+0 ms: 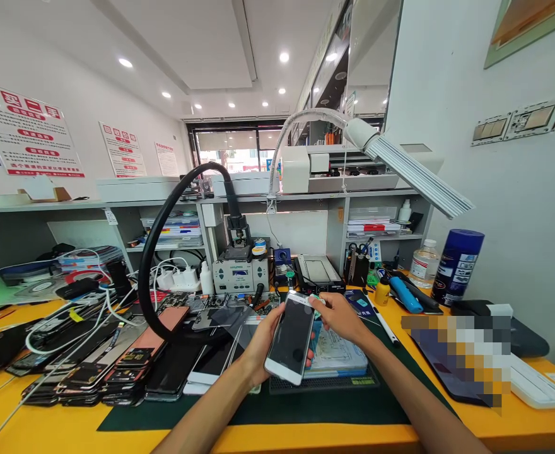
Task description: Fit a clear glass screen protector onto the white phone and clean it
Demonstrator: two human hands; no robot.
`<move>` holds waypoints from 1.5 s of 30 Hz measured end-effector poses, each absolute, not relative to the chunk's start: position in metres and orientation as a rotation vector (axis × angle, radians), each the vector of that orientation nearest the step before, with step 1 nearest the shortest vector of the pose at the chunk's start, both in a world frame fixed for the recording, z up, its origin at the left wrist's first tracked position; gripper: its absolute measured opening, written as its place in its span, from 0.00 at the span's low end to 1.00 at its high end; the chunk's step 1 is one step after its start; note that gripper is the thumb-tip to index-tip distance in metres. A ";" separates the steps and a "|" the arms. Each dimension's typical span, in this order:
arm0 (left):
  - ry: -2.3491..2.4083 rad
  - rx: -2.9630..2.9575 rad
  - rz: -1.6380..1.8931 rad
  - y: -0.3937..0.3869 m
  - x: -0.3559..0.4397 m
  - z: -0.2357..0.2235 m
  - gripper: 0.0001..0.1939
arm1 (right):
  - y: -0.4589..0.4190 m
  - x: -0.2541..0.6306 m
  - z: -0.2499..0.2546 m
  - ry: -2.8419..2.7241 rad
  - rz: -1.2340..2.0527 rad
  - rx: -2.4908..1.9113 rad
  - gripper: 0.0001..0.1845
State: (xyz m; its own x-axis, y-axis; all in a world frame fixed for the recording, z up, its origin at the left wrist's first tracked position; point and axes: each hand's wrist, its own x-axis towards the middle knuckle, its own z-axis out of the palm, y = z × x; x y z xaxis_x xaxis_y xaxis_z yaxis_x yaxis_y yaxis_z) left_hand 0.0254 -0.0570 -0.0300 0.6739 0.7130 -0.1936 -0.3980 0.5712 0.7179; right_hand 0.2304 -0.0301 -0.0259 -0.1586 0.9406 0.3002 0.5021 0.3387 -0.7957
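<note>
My left hand (pixel 264 343) is closed around a white-framed smartphone (pixel 291 337) with a dark screen, its fingertips showing past the right edge. The phone is tilted, screen towards me, above the mat. At its upper right corner, my right hand (pixel 335 313) is closed, thumb against the phone's edge. A small teal-green thing (pixel 316 305) shows at these fingers; its kind I cannot make out. Below and behind the phone lies a blue-edged stack of printed sheets or booklets (pixel 338 353) on a dark tray (pixel 325 386). The dark green mat (pixel 258 413) spreads underneath.
Stacked phones and phone parts (pixel 126 372) fill the left side. A thick black hose (pixel 147 277) arches beside a soldering or hot-air station (pixel 240 275). Overhead hangs a lamp (pixel 419 173). To the right stand a blue spray can (pixel 457 268), a clear bottle (pixel 424 261) and a yellow bottle (pixel 382 292).
</note>
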 end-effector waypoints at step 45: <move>0.570 0.702 0.723 -0.058 0.028 -0.025 0.28 | -0.034 0.230 -0.021 -1.842 0.524 -1.366 0.26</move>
